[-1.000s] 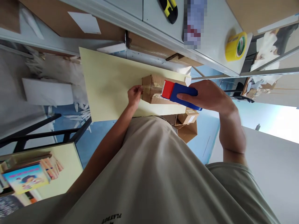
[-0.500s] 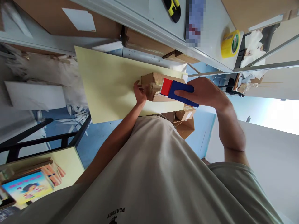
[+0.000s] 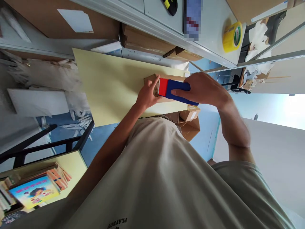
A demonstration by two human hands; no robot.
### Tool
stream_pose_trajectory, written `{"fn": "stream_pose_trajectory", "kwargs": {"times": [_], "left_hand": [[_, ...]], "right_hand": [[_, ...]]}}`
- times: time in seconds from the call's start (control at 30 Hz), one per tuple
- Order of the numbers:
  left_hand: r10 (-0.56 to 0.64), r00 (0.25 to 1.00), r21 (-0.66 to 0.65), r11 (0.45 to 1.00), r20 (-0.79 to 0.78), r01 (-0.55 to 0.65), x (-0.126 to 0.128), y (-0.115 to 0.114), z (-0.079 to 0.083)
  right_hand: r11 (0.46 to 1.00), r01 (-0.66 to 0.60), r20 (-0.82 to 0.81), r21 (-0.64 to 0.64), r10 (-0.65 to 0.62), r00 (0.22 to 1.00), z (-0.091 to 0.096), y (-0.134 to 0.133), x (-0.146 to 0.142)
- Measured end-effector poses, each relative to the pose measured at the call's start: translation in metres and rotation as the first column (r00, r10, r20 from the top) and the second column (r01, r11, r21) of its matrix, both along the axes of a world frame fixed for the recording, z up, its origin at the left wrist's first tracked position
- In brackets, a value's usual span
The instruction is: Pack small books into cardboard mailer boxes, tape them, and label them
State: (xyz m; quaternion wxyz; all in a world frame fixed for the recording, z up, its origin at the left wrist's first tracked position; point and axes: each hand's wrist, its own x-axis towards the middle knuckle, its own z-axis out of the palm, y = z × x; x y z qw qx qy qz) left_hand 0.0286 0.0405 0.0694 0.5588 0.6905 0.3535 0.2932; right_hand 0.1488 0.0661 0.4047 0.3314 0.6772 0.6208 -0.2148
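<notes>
— Since half a second ago, what has shifted?

— Left hand (image 3: 146, 95) has come up from the box's end onto its top, and the dispenser (image 3: 177, 90) has slid leftward along the box (image 3: 170, 77), so most of the cardboard is now covered.

— Where is the box?

— On the pale yellow table (image 3: 107, 82), near its right end, lying flat. Only its far edge and a bit of its left corner show between the two hands.

— How does the left hand sit?

— Fingers stretched out over the box's left end, pressing down, with the fingertips just beside the dispenser's red head. It isn't closed around anything.

— And the right hand (image 3: 203, 89)?

— Clenched around the dispenser's blue handle, index finger laid along its side. The red head points left and rests against the box top.

— Can you see tape coming off it?

— Too small to tell.

— What else is about?

— A yellow tape roll (image 3: 230, 36) stands on the grey surface beyond the table, well apart from the hands. Two small cartons (image 3: 189, 116) sit just below the table's near edge, under the right wrist. Books (image 3: 33, 190) are stacked at the lower left, far from the work.
</notes>
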Motion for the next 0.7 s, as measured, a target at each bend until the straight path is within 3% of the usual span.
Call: {"fn": "stream_pose_trajectory", "kwargs": {"times": [0.13, 0.23, 0.43, 0.57, 0.7], "left_hand": [[-0.047, 0.994, 0.079, 0.995, -0.094, 0.055, 0.01, 0.006, -0.003], [-0.022, 0.99, 0.08, 0.996, -0.139, 0.033, 0.017, 0.005, -0.01], [0.014, 0.99, 0.061, 0.998, -0.138, -0.006, 0.019, 0.003, -0.018], [0.002, 0.989, 0.041, 0.999, -0.149, 0.004, 0.015, 0.002, -0.019], [0.016, 0.986, 0.034, 0.999, -0.163, -0.01, 0.012, 0.003, -0.017]], "right_hand": [[1.0, -0.018, 0.025, 0.002, 0.018, 1.0, 0.0, -0.003, 0.0], [0.999, -0.039, 0.022, 0.005, 0.038, 0.999, 0.001, -0.006, 0.007], [0.998, -0.055, 0.032, -0.023, 0.056, 0.998, -0.003, -0.009, 0.06], [0.987, 0.019, 0.092, -0.157, -0.005, 0.996, -0.031, -0.004, 0.118], [0.968, 0.099, 0.107, -0.232, -0.076, 0.991, -0.083, 0.0, 0.163]]}}
